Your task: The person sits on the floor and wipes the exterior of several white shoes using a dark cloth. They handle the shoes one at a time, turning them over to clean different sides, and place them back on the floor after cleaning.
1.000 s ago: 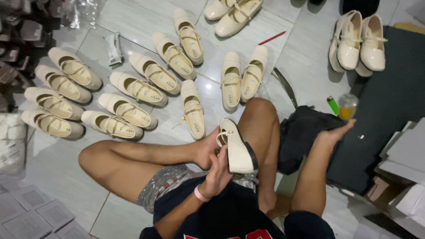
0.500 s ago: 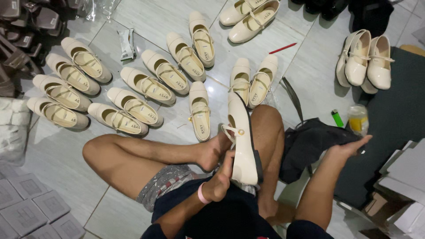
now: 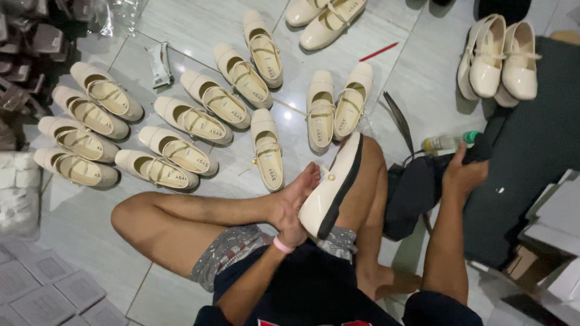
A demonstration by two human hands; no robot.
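I sit cross-legged on the tiled floor. My left hand (image 3: pixel 290 222) grips a cream flat shoe (image 3: pixel 329 192) with a black sole. The shoe is turned on its side against my knee, with its toe pointing away from me. My right hand (image 3: pixel 462 174) is stretched out to the right, its fingers closed around the edge of something black (image 3: pixel 482 148), either cloth or the mat's corner. A clear bottle (image 3: pixel 444 142) with a green cap lies just beyond that hand. A black bag (image 3: pixel 414 196) sits between my knee and my right arm.
Several cream strap shoes (image 3: pixel 199 118) lie in rows on the floor ahead and to the left. A glossy pair (image 3: pixel 501 60) stands at the top right by a dark mat (image 3: pixel 531 163). Nearby are a red pencil (image 3: pixel 379 52), a small wrapper (image 3: pixel 160 63), grey boxes (image 3: pixel 42 290) at the bottom left and white cartons (image 3: pixel 553 235) on the right.
The shoe in my left hand has turned from sole-edge upright to lying on its side against my knee. My right hand has moved off the black bag and further right towards the bottle.
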